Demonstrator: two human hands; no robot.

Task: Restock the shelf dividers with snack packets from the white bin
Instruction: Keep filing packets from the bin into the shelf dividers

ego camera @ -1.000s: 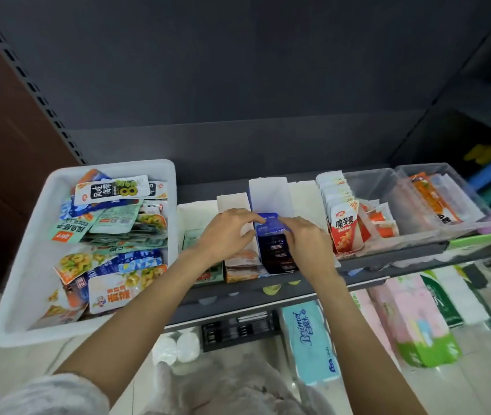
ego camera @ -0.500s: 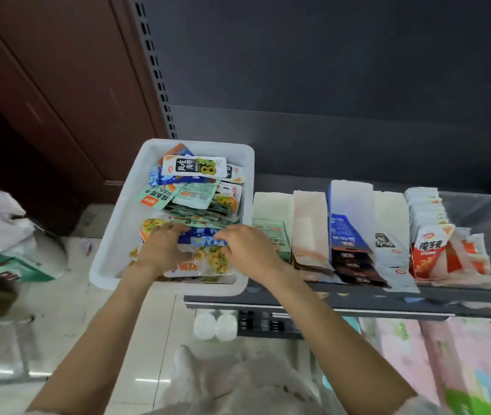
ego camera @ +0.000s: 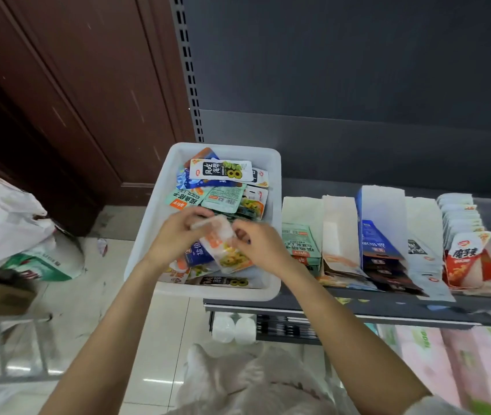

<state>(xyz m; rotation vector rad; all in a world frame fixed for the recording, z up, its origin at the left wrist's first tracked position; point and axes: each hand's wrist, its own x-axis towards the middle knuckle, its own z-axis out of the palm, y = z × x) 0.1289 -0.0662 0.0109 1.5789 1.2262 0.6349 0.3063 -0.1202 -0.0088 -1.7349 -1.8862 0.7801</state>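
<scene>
Now both hands have lifted a packet from the bin

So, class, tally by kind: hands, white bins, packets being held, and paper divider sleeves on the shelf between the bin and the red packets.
Hands: 2 (left hand, right hand)
White bin: 1
Held snack packet: 1
Paper divider sleeves: 4
Total: 8
</scene>
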